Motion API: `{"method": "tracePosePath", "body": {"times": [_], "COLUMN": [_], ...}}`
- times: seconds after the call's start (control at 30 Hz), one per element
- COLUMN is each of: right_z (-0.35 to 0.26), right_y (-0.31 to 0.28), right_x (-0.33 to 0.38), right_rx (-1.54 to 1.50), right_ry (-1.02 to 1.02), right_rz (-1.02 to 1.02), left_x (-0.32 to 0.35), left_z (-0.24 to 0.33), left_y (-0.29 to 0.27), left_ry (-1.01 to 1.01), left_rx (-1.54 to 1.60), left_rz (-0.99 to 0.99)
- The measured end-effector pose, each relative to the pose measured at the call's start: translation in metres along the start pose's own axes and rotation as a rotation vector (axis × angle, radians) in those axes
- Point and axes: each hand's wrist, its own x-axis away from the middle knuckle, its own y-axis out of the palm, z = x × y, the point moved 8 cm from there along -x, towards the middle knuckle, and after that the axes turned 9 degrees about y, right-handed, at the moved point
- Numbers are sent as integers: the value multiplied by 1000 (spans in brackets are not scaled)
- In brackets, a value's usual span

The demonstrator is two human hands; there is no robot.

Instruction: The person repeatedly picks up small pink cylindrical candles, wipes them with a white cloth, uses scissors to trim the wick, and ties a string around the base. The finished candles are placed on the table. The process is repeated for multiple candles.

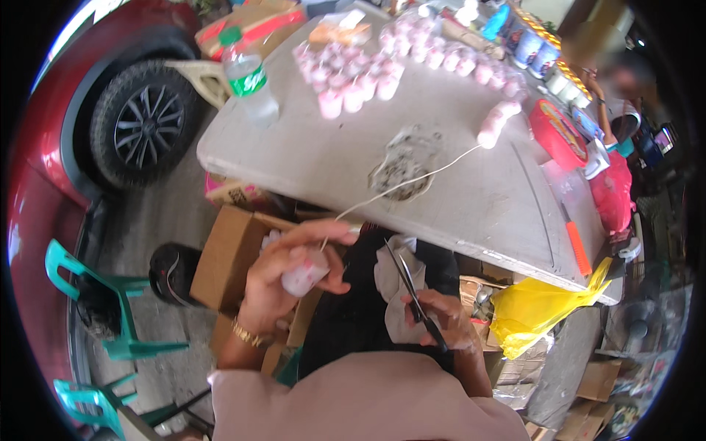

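My left hand (266, 283) is closed around a small pink-and-white candle (304, 275), held over my lap by the table's near edge. A thin white wick string (384, 194) runs from it across the table to a short row of pink-and-white candles (498, 123) lying on the right side. My right hand (450, 317) grips black-handled scissors (410, 285), whose blades point up and away from me, slightly apart. The scissors and the string do not touch. A light cloth (391, 290) lies on my lap beside the scissors.
The grey table (309, 165) carries grouped candles (349, 73), a plastic bottle (250, 82), a dark-stained patch (406, 163), a red tub (559, 134) and an orange-handled tool (577, 246). A cardboard box (224, 257) and yellow bag (540, 312) flank my lap. Another person (625, 81) is at far right.
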Motion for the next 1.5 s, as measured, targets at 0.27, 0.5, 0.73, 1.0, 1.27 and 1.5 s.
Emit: {"method": "tracePosePath", "body": {"times": [0.27,0.5,0.73,1.0,1.27,1.5], "right_z": [-16,-19,-21,-11,-17,-19], "right_y": [9,12,12,12,22,26], "right_x": [-19,-23,-33,-30,-33,-33], "right_rx": [185,148,132,71,-123,-202], "right_ry": [31,29,28,42,58,76], "right_rz": [25,47,103,124,-5,-52], "left_x": [-24,-27,-28,-29,-35,-35], "left_z": [-22,-37,-50,-57,-54,-56], "left_y": [16,21,28,32,35,31], "left_ry": [-13,-97,-138,-170,-142,-110], "left_rx": [229,373,486,463,404,448], "left_rz": [-143,-171,-222,-212,-137,-165]}}
